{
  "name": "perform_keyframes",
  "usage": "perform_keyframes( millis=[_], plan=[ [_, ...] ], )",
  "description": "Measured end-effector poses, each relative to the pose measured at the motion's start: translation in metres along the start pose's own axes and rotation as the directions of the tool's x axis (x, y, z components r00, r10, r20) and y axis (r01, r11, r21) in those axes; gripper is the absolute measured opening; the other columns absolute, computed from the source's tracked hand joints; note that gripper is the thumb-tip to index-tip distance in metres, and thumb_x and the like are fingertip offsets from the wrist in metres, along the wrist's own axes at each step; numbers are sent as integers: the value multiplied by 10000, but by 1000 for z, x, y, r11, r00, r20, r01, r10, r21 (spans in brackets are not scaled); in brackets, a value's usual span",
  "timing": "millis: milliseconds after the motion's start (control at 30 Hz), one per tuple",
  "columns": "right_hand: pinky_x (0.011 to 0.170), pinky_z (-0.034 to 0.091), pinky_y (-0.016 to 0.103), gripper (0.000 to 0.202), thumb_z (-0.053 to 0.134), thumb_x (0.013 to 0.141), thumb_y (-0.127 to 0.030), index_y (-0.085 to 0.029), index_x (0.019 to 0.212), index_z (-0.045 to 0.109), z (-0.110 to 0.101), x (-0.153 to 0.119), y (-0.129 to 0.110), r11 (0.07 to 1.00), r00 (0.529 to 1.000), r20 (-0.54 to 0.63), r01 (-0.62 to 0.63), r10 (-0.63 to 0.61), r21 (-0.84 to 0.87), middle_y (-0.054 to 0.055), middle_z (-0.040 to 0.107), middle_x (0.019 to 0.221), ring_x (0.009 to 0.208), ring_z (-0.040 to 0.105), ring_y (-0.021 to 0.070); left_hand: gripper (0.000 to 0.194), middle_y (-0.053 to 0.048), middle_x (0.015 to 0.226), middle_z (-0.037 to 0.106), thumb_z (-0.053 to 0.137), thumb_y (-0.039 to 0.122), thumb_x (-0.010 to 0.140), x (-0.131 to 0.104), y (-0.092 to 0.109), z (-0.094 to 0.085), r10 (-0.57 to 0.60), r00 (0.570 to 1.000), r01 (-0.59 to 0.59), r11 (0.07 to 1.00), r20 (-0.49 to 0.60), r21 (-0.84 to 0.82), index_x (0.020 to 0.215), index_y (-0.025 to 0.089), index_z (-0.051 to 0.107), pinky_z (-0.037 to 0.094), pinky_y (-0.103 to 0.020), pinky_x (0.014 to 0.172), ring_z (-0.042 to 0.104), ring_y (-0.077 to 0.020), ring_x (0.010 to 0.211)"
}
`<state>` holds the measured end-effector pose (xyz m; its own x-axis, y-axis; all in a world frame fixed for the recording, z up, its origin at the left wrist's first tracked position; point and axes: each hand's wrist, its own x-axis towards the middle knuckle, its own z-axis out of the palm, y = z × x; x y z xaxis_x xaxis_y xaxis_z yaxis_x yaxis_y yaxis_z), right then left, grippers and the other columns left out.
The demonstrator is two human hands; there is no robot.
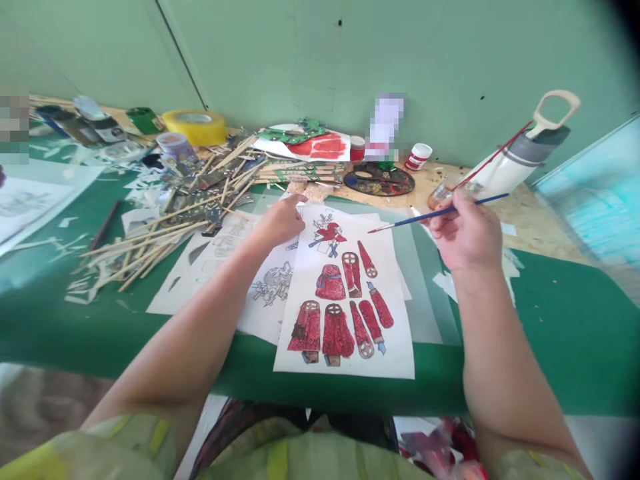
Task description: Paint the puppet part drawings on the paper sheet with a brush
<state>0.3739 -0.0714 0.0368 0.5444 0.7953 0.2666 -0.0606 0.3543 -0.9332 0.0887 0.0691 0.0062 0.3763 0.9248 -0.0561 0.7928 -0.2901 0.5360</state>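
A sheet of paper (380,360) lies before me, printed with figure parts painted mostly dark red. My left hand (283,221) is at its upper left edge, index finger stretched out, the other fingers partly curled, nothing visible in it. Over the sheet's upper right side, my right hand (470,230) pinches a blue-handled paintbrush (425,215). The brush points left, its reddish tip beside the painted red figure (331,233) and seemingly above the paper. A thin whitish item (416,215) shows by the right fingers; what it is I cannot make out.
Thin wooden sticks (150,247) and paper scraps pile up at left. Behind are yellow tape (195,127), a dark paint palette (379,180), a red-and-white jar (418,157) and a glass jar (440,192). A white bottle (515,163) with a loop handle leans at right.
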Motion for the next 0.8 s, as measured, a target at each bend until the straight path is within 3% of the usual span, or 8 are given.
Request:
perform_keyframes(
  millis=[133, 200, 333, 433, 567, 700, 800],
  plan=[
    [332, 285, 201, 346, 692, 903, -425, -195, 655, 624, 4, -4, -1, 999, 999, -31, -26, 25, -30, -31, 535, 462, 381, 472, 100, 674, -39, 920, 742, 586, 47, 735, 0, 1, 1, 0, 1000, 0, 1000, -5, 24, 1393, 192, 599, 518, -340, 889, 682, -234, 930],
    [344, 326, 203, 343, 638, 941, -385, -200, 652, 615, 2, -2, -1, 1000, 999, -48, -20, 19, -24, -34, 524, 447, 377, 448, 95, 679, -49, 945, 741, 593, 64, 735, 1, 0, 2, -1, 1000, 1, 999, -3, 42, 1402, 191, 591, 514, -348, 899, 678, -246, 952],
    [518, 545, 297, 389, 555, 989, -360, -223, 626, 586, -10, 11, -1, 999, 992, -125, -15, 20, 41, -60, 477, 437, 344, 343, 85, 641, -72, 996, 726, 604, 117, 744, -2, 2, -1, -12, 1000, 15, 995, -26, 100, 1380, 195, 602, 507, -363, 898, 663, -271, 988],
    [569, 555, 314, 432, 511, 1009, -367, -223, 607, 577, -20, 20, 1, 991, 979, -180, -80, 98, 103, -65, 441, 431, 342, 312, 80, 529, -86, 1032, 709, 589, 133, 755, -6, 8, -5, -16, 997, 25, 993, -76, 116, 1277, 191, 657, 489, -376, 931, 642, -273, 1021],
    [598, 540, 327, 410, 505, 1017, -345, -226, 633, 583, -26, 25, 3, 980, 971, -168, -150, 171, 131, -64, 449, 439, 350, 302, 81, 365, -65, 1011, 701, 571, 138, 757, -12, 15, -13, 69, 992, -60, 994, -103, 89, 1100, 177, 690, 475, -349, 914, 632, -225, 973],
    [619, 534, 340, 422, 459, 1027, -320, -230, 632, 578, -25, 25, 1, 968, 959, -169, -205, 229, 146, -49, 470, 435, 361, 309, 87, 205, -26, 907, 710, 578, 151, 725, -19, 20, -23, 186, 982, -187, 980, 27, 72, 896, 197, 682, 473, -294, 816, 642, -177, 862],
    [624, 529, 322, 435, 443, 1027, -314, -210, 630, 588, -25, 26, 0, 962, 953, -172, -225, 250, 152, -42, 478, 434, 375, 347, 85, 146, -5, 835, 711, 578, 171, 713, -21, 20, -25, 262, 952, -278, 957, 160, 86, 815, 208, 676, 454, -277, 739, 638, -157, 774]
  ],
)
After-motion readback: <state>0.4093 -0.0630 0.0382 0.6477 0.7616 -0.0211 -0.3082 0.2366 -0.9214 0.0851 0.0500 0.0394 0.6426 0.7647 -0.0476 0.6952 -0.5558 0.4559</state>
